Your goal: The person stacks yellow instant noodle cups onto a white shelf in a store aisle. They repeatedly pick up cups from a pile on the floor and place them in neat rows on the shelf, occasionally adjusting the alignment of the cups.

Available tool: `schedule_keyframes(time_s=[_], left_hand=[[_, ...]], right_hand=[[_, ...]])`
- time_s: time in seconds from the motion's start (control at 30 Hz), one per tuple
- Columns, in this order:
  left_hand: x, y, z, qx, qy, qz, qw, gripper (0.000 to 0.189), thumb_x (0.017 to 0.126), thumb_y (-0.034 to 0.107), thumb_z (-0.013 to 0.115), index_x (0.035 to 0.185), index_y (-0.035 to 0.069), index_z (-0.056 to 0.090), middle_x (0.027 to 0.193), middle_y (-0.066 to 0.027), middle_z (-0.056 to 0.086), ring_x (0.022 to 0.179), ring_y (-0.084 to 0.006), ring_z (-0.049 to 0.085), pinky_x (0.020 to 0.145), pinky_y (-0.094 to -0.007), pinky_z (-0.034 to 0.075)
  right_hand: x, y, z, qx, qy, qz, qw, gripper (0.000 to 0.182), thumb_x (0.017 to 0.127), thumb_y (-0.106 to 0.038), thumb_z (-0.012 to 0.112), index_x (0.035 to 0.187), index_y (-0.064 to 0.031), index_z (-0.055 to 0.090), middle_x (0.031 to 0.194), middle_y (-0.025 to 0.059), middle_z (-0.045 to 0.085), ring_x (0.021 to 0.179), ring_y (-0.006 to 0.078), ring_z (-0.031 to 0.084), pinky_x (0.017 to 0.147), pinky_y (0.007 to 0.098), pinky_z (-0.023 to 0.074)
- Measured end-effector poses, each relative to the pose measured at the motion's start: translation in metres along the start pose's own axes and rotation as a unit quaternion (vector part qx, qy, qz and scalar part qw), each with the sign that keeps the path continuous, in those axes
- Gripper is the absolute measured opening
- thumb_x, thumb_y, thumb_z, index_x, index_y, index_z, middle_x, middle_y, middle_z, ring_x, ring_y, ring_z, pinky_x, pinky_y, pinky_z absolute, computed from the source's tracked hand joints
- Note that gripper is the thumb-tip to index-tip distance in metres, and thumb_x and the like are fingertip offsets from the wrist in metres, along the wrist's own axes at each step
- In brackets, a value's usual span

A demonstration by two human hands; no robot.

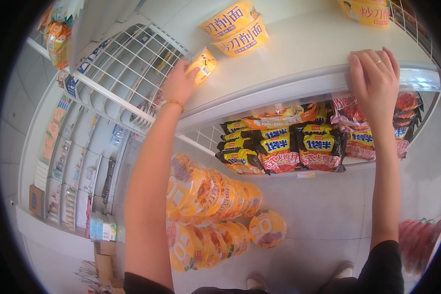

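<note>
My left hand grips a yellow instant-noodle bowl at the left end of the white upper shelf, beside the wire side panel. The fingers cover part of that bowl. To its right stand two more yellow bowls, the upper one stacked on the lower one. My right hand, with a ring on one finger, is hooked over the shelf's front edge near the right end. Its fingertips are hidden behind the knuckles. Further back on the right are more yellow bowls, cut off by the picture's rim.
Black and pink noodle packets fill the shelf below. On the floor lie shrink-wrapped rows of yellow noodle bowls, with a single bowl beside them. A wire rack and stocked shelves stand left; red packages are at lower right.
</note>
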State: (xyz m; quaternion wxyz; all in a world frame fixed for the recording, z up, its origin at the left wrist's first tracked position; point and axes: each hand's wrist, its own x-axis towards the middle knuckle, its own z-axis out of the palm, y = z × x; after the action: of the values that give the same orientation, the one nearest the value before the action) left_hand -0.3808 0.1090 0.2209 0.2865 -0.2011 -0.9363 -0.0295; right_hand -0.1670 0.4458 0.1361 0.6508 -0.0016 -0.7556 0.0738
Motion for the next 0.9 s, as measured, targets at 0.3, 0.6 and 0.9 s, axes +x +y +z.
schedule_keyframes(time_s=[0.3, 0.6, 0.9], left_hand=[[0.007, 0.027, -0.028, -0.166, 0.049, 0.033, 0.984, 0.041, 0.085, 0.031, 0.057, 0.117, 0.005, 0.052, 0.098, -0.0176, 0.065, 0.083, -0.0336, 0.064, 0.076, -0.0408, 0.050], [-0.016, -0.009, -0.034, 0.059, -0.095, 0.105, 0.988, 0.047, 0.082, 0.027, 0.060, 0.123, 0.007, 0.050, 0.112, -0.0173, 0.061, 0.099, -0.0349, 0.059, 0.086, -0.0386, 0.047], [-0.018, -0.017, -0.060, -0.239, -0.186, 0.022, 0.953, 0.055, 0.079, 0.031, 0.067, 0.124, 0.006, 0.050, 0.119, -0.0151, 0.059, 0.108, -0.0264, 0.058, 0.091, -0.0348, 0.044]], right_hand=[[-0.003, 0.004, 0.002, 0.007, -0.002, -0.004, 1.000, 0.013, 0.083, -0.013, 0.058, 0.074, -0.0038, 0.057, 0.072, 0.0050, 0.057, 0.072, 0.0256, 0.055, 0.089, 0.0392, 0.0417], [-0.005, 0.003, 0.000, -0.007, -0.038, 0.017, 0.999, 0.012, 0.085, -0.011, 0.054, 0.081, -0.0019, 0.060, 0.081, 0.0055, 0.062, 0.080, 0.0251, 0.057, 0.097, 0.0384, 0.0366], [-0.003, 0.002, -0.001, -0.005, -0.018, 0.002, 1.000, 0.013, 0.084, -0.014, 0.056, 0.076, -0.0036, 0.058, 0.075, 0.0057, 0.059, 0.074, 0.0267, 0.055, 0.093, 0.0397, 0.0396]])
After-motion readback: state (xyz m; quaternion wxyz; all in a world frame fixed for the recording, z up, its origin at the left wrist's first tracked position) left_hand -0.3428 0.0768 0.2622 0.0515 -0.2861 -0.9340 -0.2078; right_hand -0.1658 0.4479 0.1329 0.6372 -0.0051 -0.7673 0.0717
